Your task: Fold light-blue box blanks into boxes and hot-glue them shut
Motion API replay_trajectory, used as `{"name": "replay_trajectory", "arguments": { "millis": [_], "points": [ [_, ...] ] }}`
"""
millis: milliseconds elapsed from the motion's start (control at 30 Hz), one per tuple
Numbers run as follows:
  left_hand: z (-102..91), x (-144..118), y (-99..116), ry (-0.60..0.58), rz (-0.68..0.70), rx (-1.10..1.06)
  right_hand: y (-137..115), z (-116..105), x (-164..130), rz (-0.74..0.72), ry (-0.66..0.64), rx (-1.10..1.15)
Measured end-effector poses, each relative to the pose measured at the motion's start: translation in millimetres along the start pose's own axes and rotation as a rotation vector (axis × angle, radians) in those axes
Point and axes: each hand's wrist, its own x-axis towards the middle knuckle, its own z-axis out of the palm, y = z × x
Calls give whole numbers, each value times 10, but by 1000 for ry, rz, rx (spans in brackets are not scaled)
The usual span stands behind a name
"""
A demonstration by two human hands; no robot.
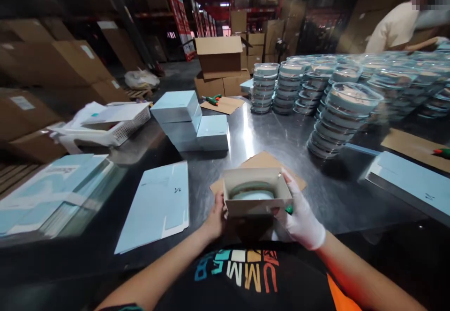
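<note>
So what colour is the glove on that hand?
White, on the right hand; the head view shows it best.

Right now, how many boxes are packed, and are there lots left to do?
Done: about three closed pale blue cardboard boxes sit stacked on the shiny metal table. In hand: the bare left hand and white-gloved right hand hold an open box with a round container inside. Left: many stacked clear lidded tubs and flat unfolded blue cartons.

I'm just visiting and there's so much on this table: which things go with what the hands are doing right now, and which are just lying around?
In hand:
- open box, held by left hand and gloved right hand
- round container inside it
- cardboard sheet under it

Lying about:
- flat box blanks
- closed boxes
- stacked containers
- white basket
- another person at the far side
</note>
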Motion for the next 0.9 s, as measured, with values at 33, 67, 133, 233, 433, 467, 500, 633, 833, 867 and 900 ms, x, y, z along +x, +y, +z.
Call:
{"name": "replay_trajectory", "arguments": {
  "millis": [33,67,133,233,433,467,500,633,833,867,900],
  "points": [
    [-22,5,41,31,90,1,43,112,-71,5,9,-10],
    [-35,22,95,54,203,9,63,206,-109,23,30,1],
    [-36,79,231,52,414,61,48,328,-87,82,81,76],
    [19,161,417,2,469,150,-31,391,114,180,122,215],
    [96,187,346,241,366,-6,4,569,404,405,340,117],
    [90,191,304,203,369,27,29,584,413,404,370,125],
    [81,198,267,150,374,69,52,575,421,385,373,148],
    [36,252,206,144,377,148,128,273,483,352,190,24],
    [-128,313,372,374,342,160,387,-26,359,782,-292,-581],
    [-163,318,421,386,336,144,450,-13,312,794,-300,-556],
    [-196,323,472,396,325,130,513,-2,270,794,-294,-521]
  ]
}}
